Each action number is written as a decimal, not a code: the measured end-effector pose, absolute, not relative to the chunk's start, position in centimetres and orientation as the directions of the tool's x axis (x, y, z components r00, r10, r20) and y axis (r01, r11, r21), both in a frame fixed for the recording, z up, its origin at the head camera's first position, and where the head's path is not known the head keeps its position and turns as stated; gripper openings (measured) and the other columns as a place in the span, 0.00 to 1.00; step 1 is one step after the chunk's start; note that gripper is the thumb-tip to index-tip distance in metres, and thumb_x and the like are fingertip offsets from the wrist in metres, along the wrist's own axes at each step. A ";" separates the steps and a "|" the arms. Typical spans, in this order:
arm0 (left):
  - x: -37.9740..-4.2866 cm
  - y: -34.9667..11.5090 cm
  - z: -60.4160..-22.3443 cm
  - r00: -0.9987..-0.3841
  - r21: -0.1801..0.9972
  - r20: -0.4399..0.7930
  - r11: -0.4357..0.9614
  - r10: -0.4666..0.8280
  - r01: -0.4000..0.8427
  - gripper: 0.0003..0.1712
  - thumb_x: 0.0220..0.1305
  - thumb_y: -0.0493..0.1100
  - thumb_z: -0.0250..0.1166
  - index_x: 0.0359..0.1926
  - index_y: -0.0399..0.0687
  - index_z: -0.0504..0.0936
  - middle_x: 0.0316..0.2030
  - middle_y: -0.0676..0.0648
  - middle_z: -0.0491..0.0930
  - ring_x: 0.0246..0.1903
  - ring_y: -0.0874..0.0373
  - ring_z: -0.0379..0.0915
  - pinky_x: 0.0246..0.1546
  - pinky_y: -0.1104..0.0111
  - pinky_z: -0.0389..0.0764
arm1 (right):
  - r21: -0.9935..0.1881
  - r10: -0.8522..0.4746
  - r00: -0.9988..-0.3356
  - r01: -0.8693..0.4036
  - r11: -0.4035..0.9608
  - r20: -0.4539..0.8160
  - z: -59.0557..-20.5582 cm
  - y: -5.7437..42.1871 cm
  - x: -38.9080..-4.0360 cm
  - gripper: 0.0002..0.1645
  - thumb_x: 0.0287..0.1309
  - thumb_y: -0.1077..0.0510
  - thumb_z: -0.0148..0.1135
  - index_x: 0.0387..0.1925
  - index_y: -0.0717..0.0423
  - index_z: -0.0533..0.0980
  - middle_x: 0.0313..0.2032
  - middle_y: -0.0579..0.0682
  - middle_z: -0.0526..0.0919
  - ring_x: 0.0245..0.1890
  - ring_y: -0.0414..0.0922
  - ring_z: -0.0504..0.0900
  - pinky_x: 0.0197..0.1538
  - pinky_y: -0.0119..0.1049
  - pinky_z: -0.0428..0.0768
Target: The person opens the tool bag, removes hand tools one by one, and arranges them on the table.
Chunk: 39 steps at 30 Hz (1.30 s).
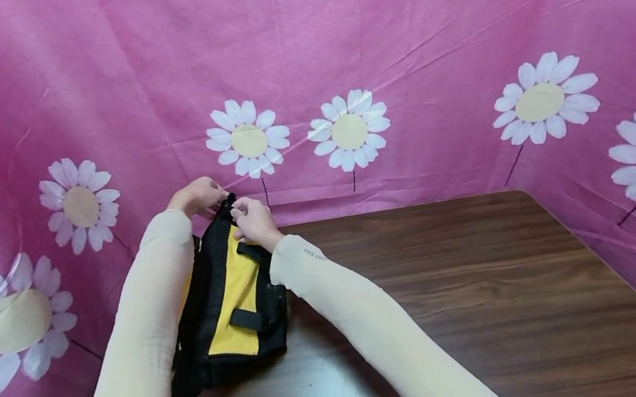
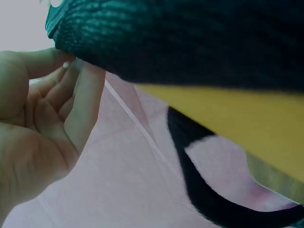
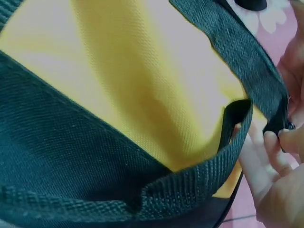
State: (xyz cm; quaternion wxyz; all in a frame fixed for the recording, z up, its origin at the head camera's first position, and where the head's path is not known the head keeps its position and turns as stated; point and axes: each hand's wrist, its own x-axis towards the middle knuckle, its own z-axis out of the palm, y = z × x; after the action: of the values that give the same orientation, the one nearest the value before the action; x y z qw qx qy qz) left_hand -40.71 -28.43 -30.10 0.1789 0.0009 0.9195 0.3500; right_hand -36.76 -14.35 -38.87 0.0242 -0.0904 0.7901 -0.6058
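Note:
A yellow and black fabric bag (image 1: 230, 294) stands on the left part of the table, with black straps and loops on its side. At its far top end, my left hand (image 1: 199, 197) pinches the corner of the black edging (image 2: 109, 42). My right hand (image 1: 254, 220) is just beside it, thumb and finger pinching a small black piece at the end of the bag's top band (image 3: 266, 90). In the right wrist view, both hands meet close together at this end, and a black webbing loop (image 3: 190, 190) stands out in front of the right hand.
The brown wood-grain table (image 1: 445, 288) stretches to the right of the bag. A pink cloth (image 1: 422, 25) printed with white daisies hangs behind the table and along both sides. A curved black strap (image 2: 190, 185) hangs at the bag's side in the left wrist view.

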 end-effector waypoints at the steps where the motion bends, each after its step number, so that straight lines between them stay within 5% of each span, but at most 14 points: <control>1: -40.6 -28.6 -30.1 -0.940 0.661 -0.323 0.736 0.107 -0.144 0.16 0.79 0.39 0.50 0.51 0.28 0.76 0.35 0.43 0.79 0.37 0.53 0.78 0.44 0.57 0.85 | -0.930 -0.195 -0.973 -0.179 0.321 0.120 -38.7 -14.3 -36.6 0.07 0.74 0.54 0.58 0.46 0.48 0.81 0.31 0.43 0.84 0.25 0.39 0.84 0.36 0.34 0.83; 6: -40.5 -29.4 -29.7 -0.962 0.707 -0.272 0.684 0.028 -0.180 0.14 0.78 0.40 0.50 0.45 0.31 0.75 0.31 0.45 0.79 0.32 0.55 0.79 0.43 0.56 0.85 | -0.729 -0.310 -0.902 -0.428 0.534 0.302 -38.0 -14.3 -35.4 0.10 0.73 0.52 0.59 0.46 0.46 0.84 0.34 0.42 0.80 0.38 0.38 0.76 0.48 0.32 0.72; 12: -40.4 -29.7 -29.0 -0.971 0.724 -0.238 0.666 -0.001 -0.178 0.11 0.75 0.38 0.53 0.40 0.32 0.75 0.26 0.46 0.78 0.26 0.57 0.80 0.39 0.57 0.86 | -0.688 -0.349 -0.883 -0.466 0.557 0.314 -37.5 -14.0 -33.6 0.09 0.72 0.53 0.61 0.44 0.46 0.85 0.36 0.42 0.78 0.40 0.40 0.75 0.49 0.29 0.69; 22: -40.2 -30.7 -29.6 -0.970 0.796 -0.244 0.569 -0.008 -0.205 0.11 0.76 0.38 0.54 0.46 0.29 0.73 0.31 0.45 0.78 0.28 0.57 0.81 0.41 0.57 0.86 | -0.853 -0.491 -0.864 -0.340 0.397 0.116 -37.1 -13.0 -29.9 0.05 0.72 0.55 0.61 0.40 0.50 0.82 0.30 0.42 0.78 0.27 0.39 0.76 0.32 0.29 0.76; 29: -38.6 -32.6 -27.6 -0.933 0.847 -0.347 0.459 0.095 -0.269 0.19 0.79 0.39 0.53 0.59 0.26 0.70 0.31 0.46 0.83 0.32 0.55 0.84 0.48 0.56 0.84 | -0.939 -0.559 -0.829 -0.175 0.296 -0.022 -37.2 -12.6 -28.4 0.05 0.75 0.57 0.56 0.43 0.51 0.78 0.27 0.52 0.78 0.20 0.46 0.80 0.30 0.44 0.86; 39: -34.3 -33.3 -26.1 -0.811 0.607 -0.541 0.771 0.223 -0.192 0.45 0.76 0.63 0.53 0.71 0.26 0.60 0.56 0.31 0.76 0.50 0.47 0.79 0.54 0.53 0.80 | -0.988 -0.536 -0.842 -0.030 0.153 -0.057 -37.9 -12.6 -28.9 0.04 0.75 0.58 0.57 0.44 0.53 0.78 0.25 0.54 0.80 0.20 0.45 0.77 0.32 0.47 0.86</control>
State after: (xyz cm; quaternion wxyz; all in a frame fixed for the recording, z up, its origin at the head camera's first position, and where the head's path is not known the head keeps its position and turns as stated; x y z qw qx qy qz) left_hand -34.31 -33.31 -26.05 0.3072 0.0088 0.8895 0.3381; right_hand -28.92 -12.59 -37.93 0.2035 -0.1936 0.7314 -0.6214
